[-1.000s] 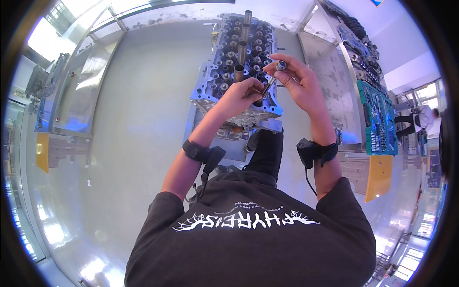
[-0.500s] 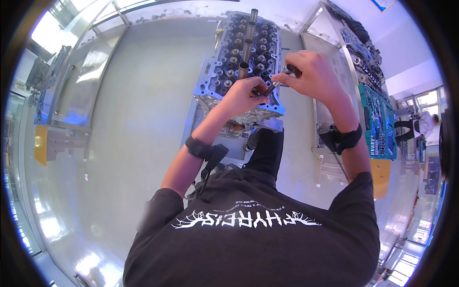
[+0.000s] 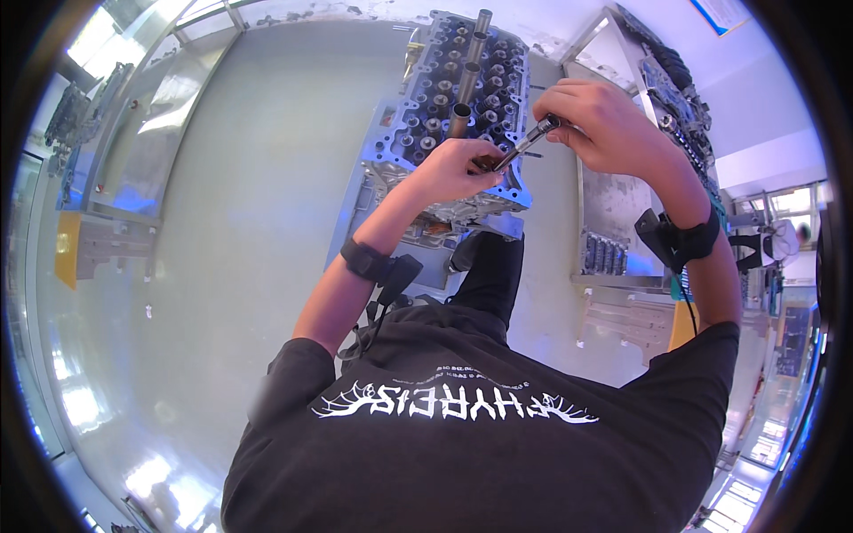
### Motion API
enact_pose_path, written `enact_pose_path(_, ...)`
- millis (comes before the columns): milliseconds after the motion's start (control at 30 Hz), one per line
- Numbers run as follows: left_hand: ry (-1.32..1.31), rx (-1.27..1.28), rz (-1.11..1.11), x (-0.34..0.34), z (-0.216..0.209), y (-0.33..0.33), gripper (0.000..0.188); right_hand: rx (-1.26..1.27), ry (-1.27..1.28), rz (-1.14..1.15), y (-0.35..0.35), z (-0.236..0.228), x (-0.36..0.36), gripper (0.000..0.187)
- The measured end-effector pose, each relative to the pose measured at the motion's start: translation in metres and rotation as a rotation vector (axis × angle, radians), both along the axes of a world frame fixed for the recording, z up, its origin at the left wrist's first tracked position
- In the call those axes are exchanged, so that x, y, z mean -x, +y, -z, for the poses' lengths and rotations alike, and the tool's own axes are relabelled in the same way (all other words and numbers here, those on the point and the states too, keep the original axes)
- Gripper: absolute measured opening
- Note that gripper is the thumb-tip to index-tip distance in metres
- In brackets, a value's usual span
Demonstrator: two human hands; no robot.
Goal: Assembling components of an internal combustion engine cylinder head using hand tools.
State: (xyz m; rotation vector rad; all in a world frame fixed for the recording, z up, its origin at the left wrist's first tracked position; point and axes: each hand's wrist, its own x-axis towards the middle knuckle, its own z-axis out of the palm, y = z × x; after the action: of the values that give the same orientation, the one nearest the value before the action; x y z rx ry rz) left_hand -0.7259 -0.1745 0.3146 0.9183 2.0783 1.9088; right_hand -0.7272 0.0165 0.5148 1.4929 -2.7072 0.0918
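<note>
An engine cylinder head [image 3: 380,149], silver and studded with rows of valve springs, stands in front of me. Several metal tubes [image 3: 459,121] rise upright along its middle. Over its near right part I hold a slim chrome socket wrench [image 3: 530,142], tilted up to the right. My left hand [image 3: 453,171] is closed around the lower end, close above the cylinder head; its fingertips and that end are partly hidden. At the wrench's upper end, the fingers of my right hand [image 3: 609,129] are closed on the round head, with the thumb underneath.
A metal cart [image 3: 613,191] stands to the right, with engine parts [image 3: 662,75] on its top. Another metal cart [image 3: 178,115] is at the left. My leg [image 3: 493,275] is close to the engine's near end. A person [image 3: 782,242] is farther off at the right.
My right hand has moved right, away from the left hand, and more of the wrench shows between them. My left hand stays by the cylinder head's near end.
</note>
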Motion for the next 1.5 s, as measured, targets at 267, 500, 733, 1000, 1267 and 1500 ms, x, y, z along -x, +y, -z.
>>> enact_pose_path(267,-0.132,-0.085,0.004,0.006,0.003,-0.005,0.024,-0.151,0.182,-0.032,-0.007,0.001,0.004,0.02)
enact_pose_path(500,0.021,0.006,-0.015,0.0,0.0,0.001,0.021,-0.28,0.248,0.049,-0.016,0.002,0.006,0.045)
enact_pose_path(733,-0.04,0.005,-0.017,0.001,-0.002,0.002,0.018,-0.098,0.068,0.001,-0.013,-0.011,0.003,0.028)
enact_pose_path(1000,-0.078,-0.028,0.06,0.003,0.001,0.003,0.025,-0.123,0.139,-0.155,-0.006,-0.003,0.009,0.016)
enact_pose_path(1267,-0.092,-0.105,0.105,0.005,0.005,0.0,0.025,-0.142,0.212,-0.171,-0.008,0.0,0.01,0.016)
enact_pose_path(1500,-0.095,-0.03,0.113,0.004,0.002,0.002,0.023,-0.273,0.37,-0.063,-0.013,0.006,0.009,0.031)
